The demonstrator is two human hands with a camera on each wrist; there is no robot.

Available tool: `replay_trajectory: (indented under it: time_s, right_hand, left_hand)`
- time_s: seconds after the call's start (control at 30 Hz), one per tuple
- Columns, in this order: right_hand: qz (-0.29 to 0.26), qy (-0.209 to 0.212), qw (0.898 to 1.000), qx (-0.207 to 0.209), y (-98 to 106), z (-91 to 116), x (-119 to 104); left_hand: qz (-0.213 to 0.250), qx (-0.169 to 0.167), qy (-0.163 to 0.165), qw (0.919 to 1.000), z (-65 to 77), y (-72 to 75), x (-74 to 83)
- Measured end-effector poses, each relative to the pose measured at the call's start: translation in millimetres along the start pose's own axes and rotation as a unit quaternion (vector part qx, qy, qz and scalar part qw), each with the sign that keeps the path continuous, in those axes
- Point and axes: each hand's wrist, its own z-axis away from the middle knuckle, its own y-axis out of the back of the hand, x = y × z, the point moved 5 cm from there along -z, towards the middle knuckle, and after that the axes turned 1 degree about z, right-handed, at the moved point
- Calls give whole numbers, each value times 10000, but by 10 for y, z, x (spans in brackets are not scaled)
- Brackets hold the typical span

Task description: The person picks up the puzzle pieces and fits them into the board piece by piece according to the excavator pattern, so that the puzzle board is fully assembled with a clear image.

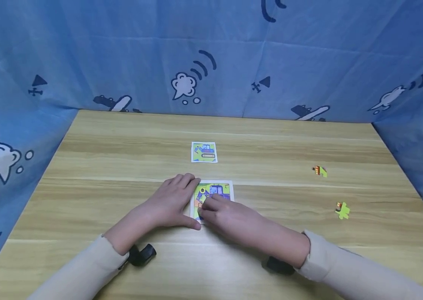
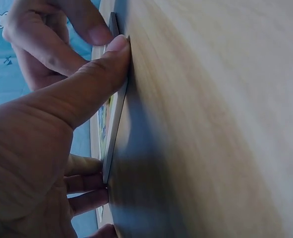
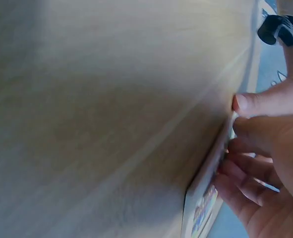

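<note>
A square puzzle board (image 1: 231,183) with a pale rim and a picture of a blue digger on green lies in the middle of the table. My left hand (image 1: 170,202) braces it from the left, its fingers at the far left corner and its thumb stretched along the near edge. Over the board's lower left part, my right hand (image 1: 230,216) has its fingers curled with the tips together, pinching a puzzle piece that they mostly hide. The right hand covers the board's lower right part. In the right wrist view, the right fingertips touch the board's face.
Beyond the board lies a small picture card (image 1: 204,152) showing a similar digger. Two loose jigsaw pieces lie to the right, a red and green one (image 1: 320,171) and a mostly green one (image 1: 343,211). A blue printed cloth (image 1: 226,62) stands behind the wooden table (image 1: 121,141).
</note>
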Motion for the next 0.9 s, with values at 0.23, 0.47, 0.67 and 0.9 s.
replay_trajectory:
  time_s: [0.23,0.47,0.67,0.9]
  right_hand:
    - [-1024,-482,9934,-205,49,182,162]
    - [-1099,-1352,9847,-26,112,539,422]
    - [-830,-1796,9788,535,157,896,625]
    - [-426,-2271,9703,709,200,1461,816]
  left_hand:
    - [-1,-9,58,10000,-1,11,-21]
    - [56,-69,129,9999,-1,15,-32]
    - [49,-35,154,9999,35,10,-60]
    - [60,-70,102,9999,0,-20,-34]
